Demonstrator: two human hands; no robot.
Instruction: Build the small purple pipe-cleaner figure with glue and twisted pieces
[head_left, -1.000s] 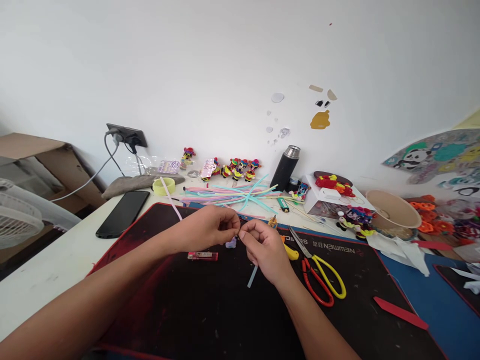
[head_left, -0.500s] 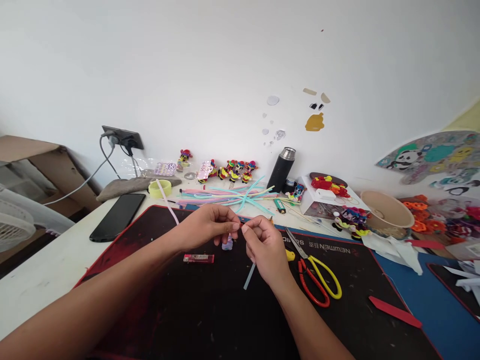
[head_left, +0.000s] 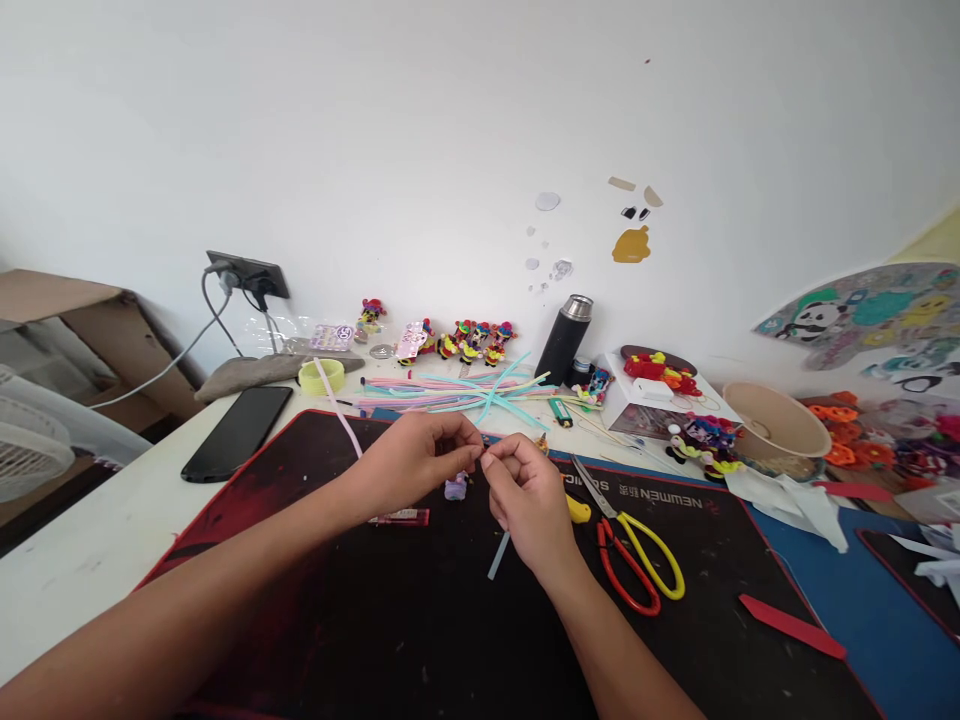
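Observation:
Over the black mat (head_left: 420,640), my left hand (head_left: 421,455) and my right hand (head_left: 529,495) meet with their fingertips nearly touching. Both pinch at the same spot, but whatever lies between the fingers is too small to make out. Just under the left fingers is a small purple piece (head_left: 455,488). A pink-red lighter (head_left: 405,517) lies near the left wrist, partly covered by it. From below my right hand sticks out a pale blue strip (head_left: 498,558). Scissors (head_left: 634,545) with one red and one yellow handle rest to the right, beside a yellow object (head_left: 578,510).
Pastel stems (head_left: 465,392) lie in a bundle behind the hands. Several small colourful figures (head_left: 472,343) stand by the wall. Also there are a black flask (head_left: 564,340), phone (head_left: 237,433), yellow tape roll (head_left: 321,377), beige bowl (head_left: 776,420) and red strip (head_left: 793,626).
The fingers of both hands have shifted slightly at the pinch. A speck of red seen between them earlier is now hidden. The left wrist covers more of the lighter.

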